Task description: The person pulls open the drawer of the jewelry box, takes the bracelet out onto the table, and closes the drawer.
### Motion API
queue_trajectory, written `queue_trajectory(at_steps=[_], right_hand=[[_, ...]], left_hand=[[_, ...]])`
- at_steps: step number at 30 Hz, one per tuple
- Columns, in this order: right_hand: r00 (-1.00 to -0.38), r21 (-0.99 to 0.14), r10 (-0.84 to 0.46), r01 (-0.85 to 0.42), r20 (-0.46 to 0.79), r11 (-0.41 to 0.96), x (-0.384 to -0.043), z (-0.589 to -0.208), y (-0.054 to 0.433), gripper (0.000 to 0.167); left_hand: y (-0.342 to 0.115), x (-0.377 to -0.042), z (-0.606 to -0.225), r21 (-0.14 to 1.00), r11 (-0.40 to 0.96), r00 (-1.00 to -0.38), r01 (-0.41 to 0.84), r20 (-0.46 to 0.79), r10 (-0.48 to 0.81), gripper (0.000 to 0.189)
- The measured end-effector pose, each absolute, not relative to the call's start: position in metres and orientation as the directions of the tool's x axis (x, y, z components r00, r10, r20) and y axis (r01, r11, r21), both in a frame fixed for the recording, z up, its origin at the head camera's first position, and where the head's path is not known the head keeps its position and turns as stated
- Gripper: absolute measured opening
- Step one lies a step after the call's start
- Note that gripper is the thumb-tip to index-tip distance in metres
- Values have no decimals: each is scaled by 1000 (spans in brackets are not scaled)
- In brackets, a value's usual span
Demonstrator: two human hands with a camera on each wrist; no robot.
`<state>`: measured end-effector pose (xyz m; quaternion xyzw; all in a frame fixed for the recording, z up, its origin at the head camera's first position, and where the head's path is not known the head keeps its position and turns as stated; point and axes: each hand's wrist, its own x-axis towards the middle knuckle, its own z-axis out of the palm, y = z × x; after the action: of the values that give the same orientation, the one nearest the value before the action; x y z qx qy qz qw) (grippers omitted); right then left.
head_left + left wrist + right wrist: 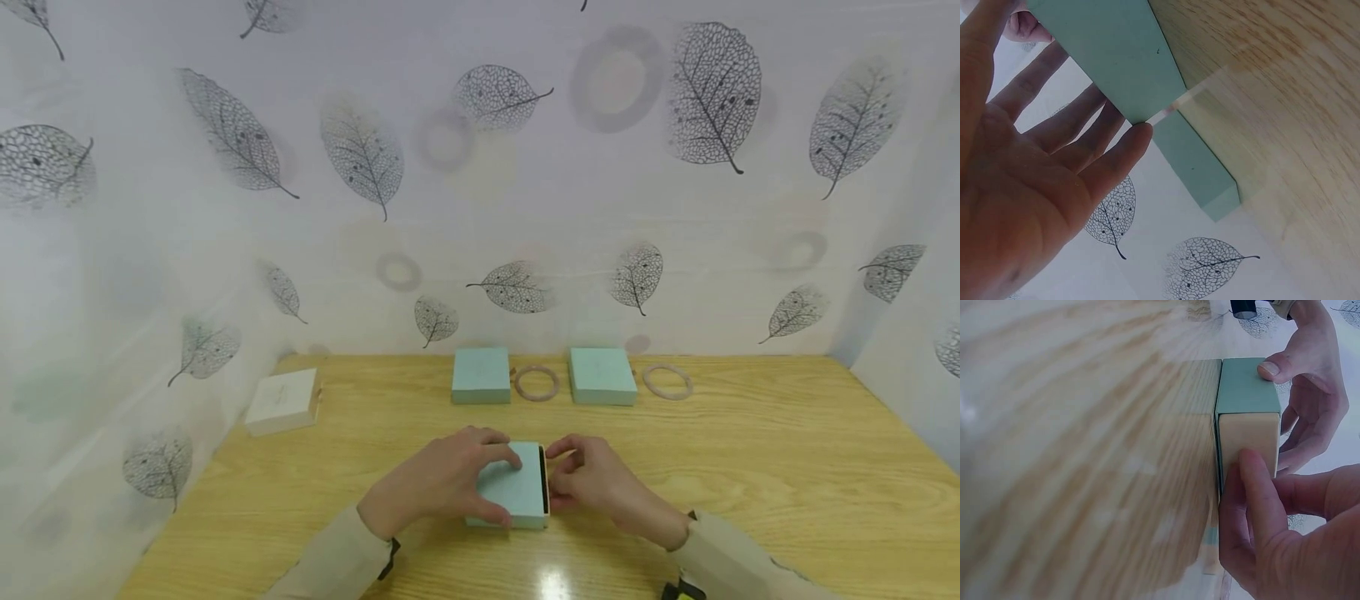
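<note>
Holds mint box (516,487) flat on worktop (750,450) with left grip (442,477) clasped across its sides, likely to brace it while touching cream end (1263,434) with right grip (596,477), cannot tell whether pinching.

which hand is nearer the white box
Left: the left hand grips the nearest mint box, right of the white box and nearer the viewer; the right hand is farther right, at that mint box's right end.

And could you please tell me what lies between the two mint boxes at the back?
In the head view, a pinkish ring lies on the table between the left mint box and right mint box.
</note>
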<state>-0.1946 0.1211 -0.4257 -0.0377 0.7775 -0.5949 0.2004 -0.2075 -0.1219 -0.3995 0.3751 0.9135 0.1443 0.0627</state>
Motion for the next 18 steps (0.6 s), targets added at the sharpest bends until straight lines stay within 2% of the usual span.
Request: queue_trajectory(at_steps=[18], right_hand=[[-918,-937,-286,187,-273,296,-193,-425,127,37]], left_hand=[[-123,-208,-400,299,664,-693,685,-13,721,59]])
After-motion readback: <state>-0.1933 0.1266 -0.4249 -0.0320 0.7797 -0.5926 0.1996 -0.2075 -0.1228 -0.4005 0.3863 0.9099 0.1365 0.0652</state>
